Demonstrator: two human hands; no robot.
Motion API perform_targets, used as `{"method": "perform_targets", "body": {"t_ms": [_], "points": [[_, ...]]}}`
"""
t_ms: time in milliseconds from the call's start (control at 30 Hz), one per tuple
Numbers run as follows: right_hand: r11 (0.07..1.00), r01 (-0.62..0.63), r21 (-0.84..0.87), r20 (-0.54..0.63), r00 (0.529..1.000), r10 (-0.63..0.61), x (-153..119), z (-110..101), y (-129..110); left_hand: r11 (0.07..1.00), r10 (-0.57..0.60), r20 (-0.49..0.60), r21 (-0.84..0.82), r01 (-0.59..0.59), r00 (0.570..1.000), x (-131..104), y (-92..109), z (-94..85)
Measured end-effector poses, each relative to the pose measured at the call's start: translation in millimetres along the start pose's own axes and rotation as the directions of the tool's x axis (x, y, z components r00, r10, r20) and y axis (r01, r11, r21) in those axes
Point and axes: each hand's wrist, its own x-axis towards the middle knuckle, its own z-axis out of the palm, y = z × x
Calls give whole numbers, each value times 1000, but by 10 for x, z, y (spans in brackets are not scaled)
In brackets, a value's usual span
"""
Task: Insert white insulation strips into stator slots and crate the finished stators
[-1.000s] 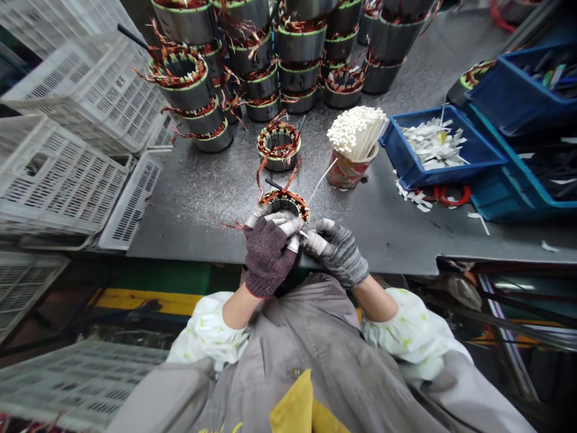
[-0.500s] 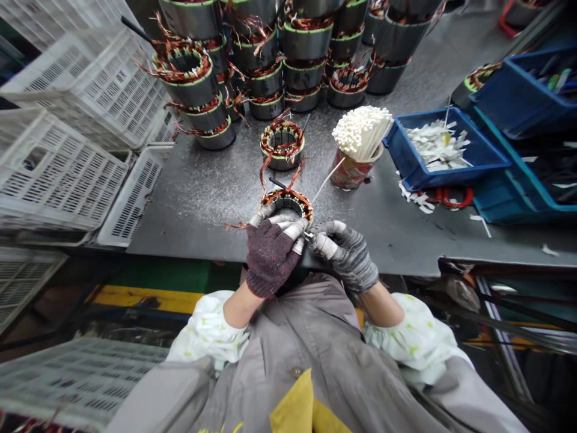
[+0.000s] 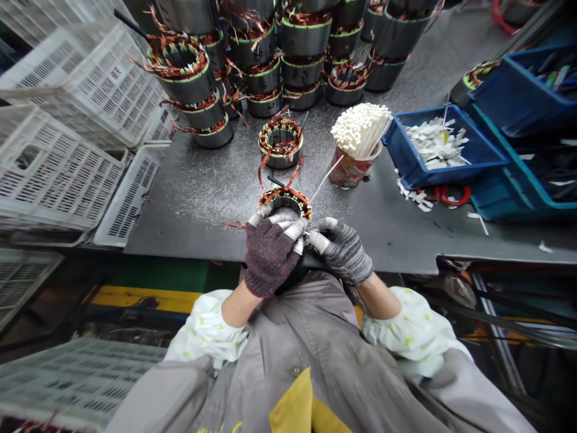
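Observation:
A motor stator (image 3: 295, 198) with copper windings and a black sleeve on its lead sits near the table's front edge. My left hand (image 3: 273, 255), in a dark maroon glove with white-wrapped fingertips, grips its near side and hides much of it. Close against the stator's right front edge, my right hand (image 3: 340, 249), in a grey glove, is closed in a pinch. A small whitish piece shows between the two hands, too small to name. A thin white stick (image 3: 327, 178) slants up from the stator's right side. Another stator (image 3: 282, 157) stands just behind.
Stacked stators (image 3: 302, 72) line the back. A cup (image 3: 347, 171) packed with white sticks stands right of centre. Beside it are a blue bin (image 3: 455, 174) of white scraps and red-handled scissors (image 3: 455, 197). White plastic crates (image 3: 54, 174) stand on the left.
My right hand's fingers have moved in slightly toward the stator, and the small piece at their tips shows less. My left hand keeps its hold. The whole view has shifted a little.

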Motion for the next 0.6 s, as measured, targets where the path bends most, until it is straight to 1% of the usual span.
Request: {"method": "perform_targets", "body": {"t_ms": [133, 233, 333, 400, 467, 533, 600], "points": [[998, 7, 63, -25, 1000, -5, -28, -13, 20, 1000, -6, 14, 4, 6, 1000, 1, -2, -8], [998, 55, 34, -17, 998, -54, -32, -12, 37, 1000, -8, 17, 7, 8, 1000, 8, 7, -9], [989, 115, -89, -1, 993, -115, 11, -19, 79, 1000, 15, -1, 5, -15, 1000, 9, 10, -23], [967, 169, -191, 33, 986, -166, 47, -44, 110, 999, 36, -12, -6, -36, 999, 3, 6, -39], [919, 255, -302, 101, 967, -235, 75, -76, 119, 999, 39, -1, -23, -39, 999, -2, 0, -52], [845, 330, -420, 161, 944, -288, 90, -93, 86, 999, 30, 26, -31, -29, 999, -1, -2, -54], [780, 364, -508, 172, 931, -322, 88, -88, 2, 1000, 20, 18, -23, -20, 1000, 11, 4, -46]]}}
